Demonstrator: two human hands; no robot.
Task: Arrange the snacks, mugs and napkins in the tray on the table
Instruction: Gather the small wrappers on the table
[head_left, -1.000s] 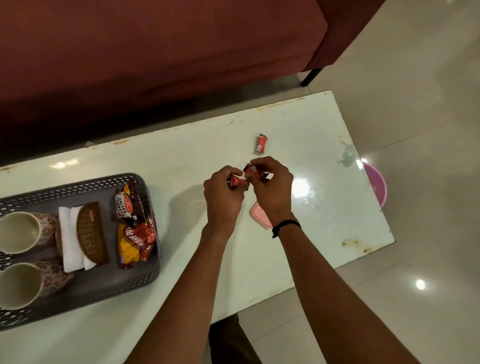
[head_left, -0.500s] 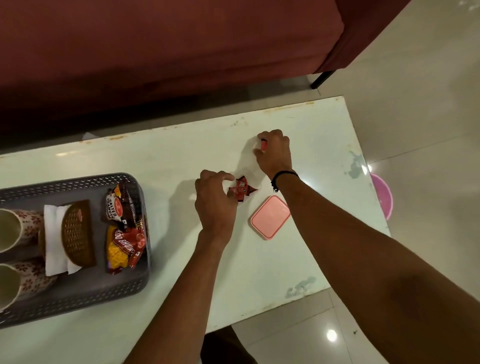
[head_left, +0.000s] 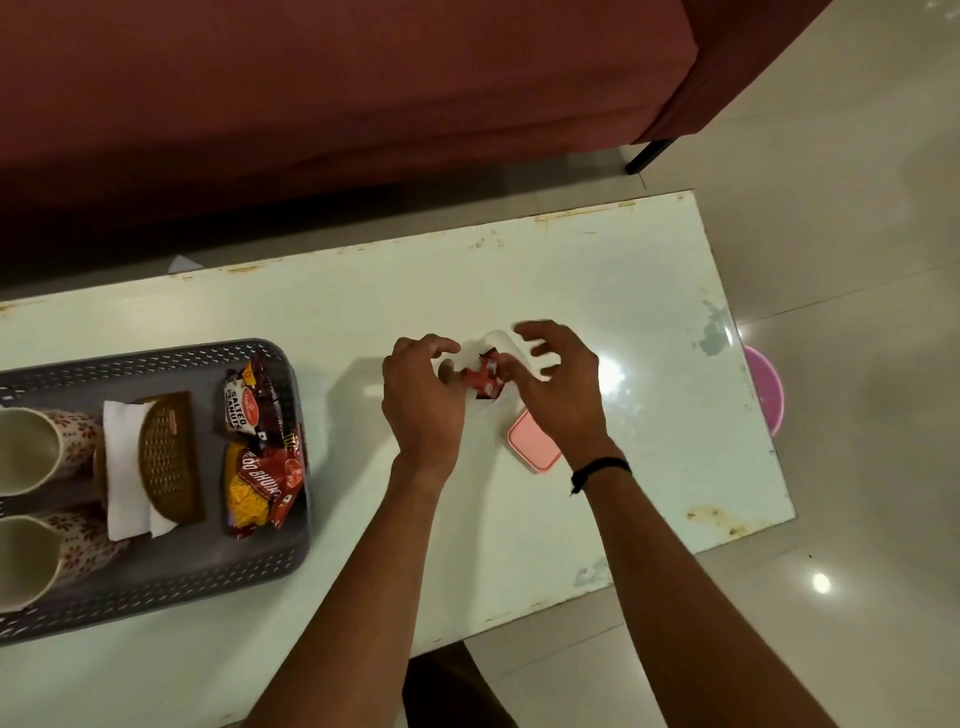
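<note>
Several small red candies (head_left: 485, 376) are bunched between my hands at the middle of the white table (head_left: 623, 291). My left hand (head_left: 423, 400) pinches them from the left. To their right, my right hand (head_left: 561, 384) has its fingers spread, with only the thumb touching the bunch. At the left stands the grey perforated tray (head_left: 291, 525). It holds two floral mugs (head_left: 31, 452) (head_left: 26, 561), white napkins (head_left: 122, 467) in a brown woven holder (head_left: 169, 457), a salted peanuts packet (head_left: 247, 402) and a red-and-yellow bhujia packet (head_left: 265, 483).
A pink square lid (head_left: 535, 447) lies on the table, partly under my right wrist. A dark red sofa (head_left: 337, 104) runs along the table's far side. A pink bowl (head_left: 766, 389) sits on the floor past the table's right edge.
My right hand picked up the lone candy from farther along the table and brought it back to the bunch in my left hand. Its fingers have spread apart.
</note>
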